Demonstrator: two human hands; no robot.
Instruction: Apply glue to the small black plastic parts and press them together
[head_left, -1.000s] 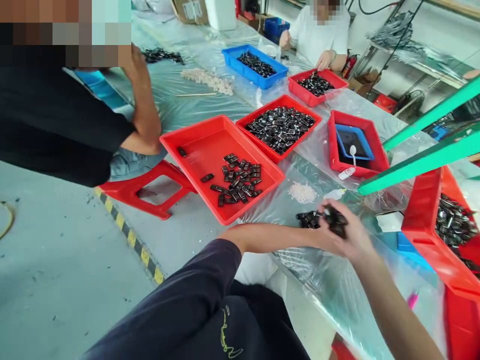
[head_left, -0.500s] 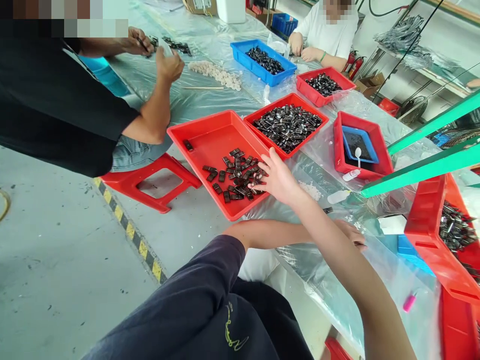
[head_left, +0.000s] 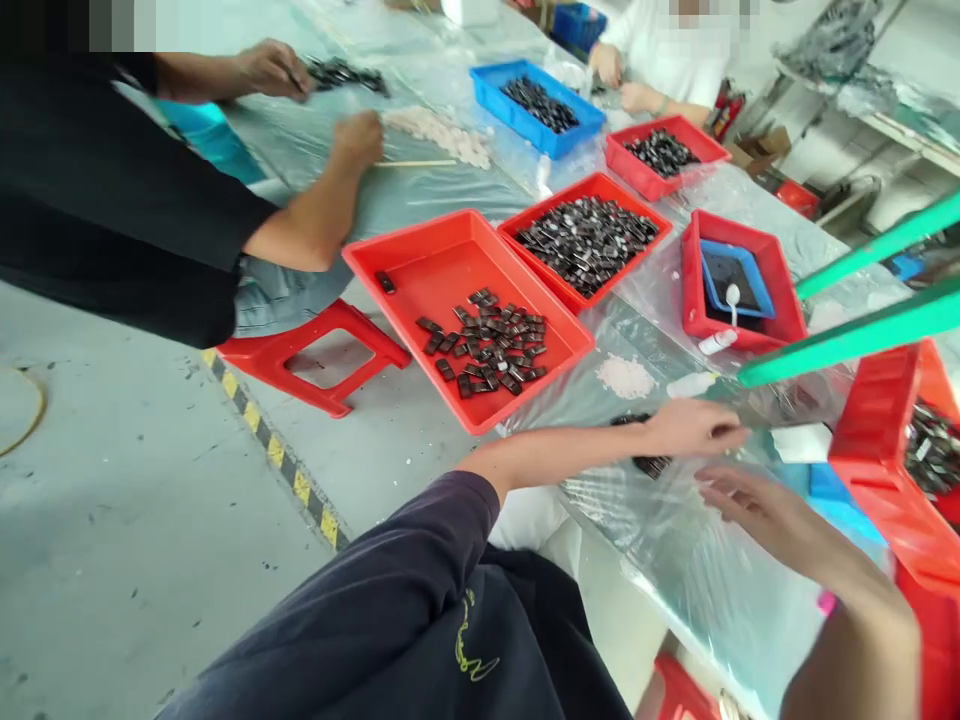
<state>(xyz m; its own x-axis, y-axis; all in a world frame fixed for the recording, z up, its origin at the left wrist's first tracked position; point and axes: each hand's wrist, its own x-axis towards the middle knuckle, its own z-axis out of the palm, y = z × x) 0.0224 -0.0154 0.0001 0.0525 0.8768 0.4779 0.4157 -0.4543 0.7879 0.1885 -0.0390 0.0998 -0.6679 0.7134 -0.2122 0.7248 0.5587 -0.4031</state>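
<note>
Head: worn high, facing forward and down
Counter [head_left: 697,570]: near edge close below, far corners farther off

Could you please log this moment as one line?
left hand: above table, near black pieces | right hand: beside left hand, grip blurred | leftmost red tray: partly filled

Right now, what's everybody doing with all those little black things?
The person looking down has their left hand and right hand close together over the plastic-covered table. They are blurry, so I can't tell if they hold anything. Small dark pieces lie by the left forearm, and more sit in the nearest red tray. A person in a black shirt and a person in white have their hands at the table too.
</note>
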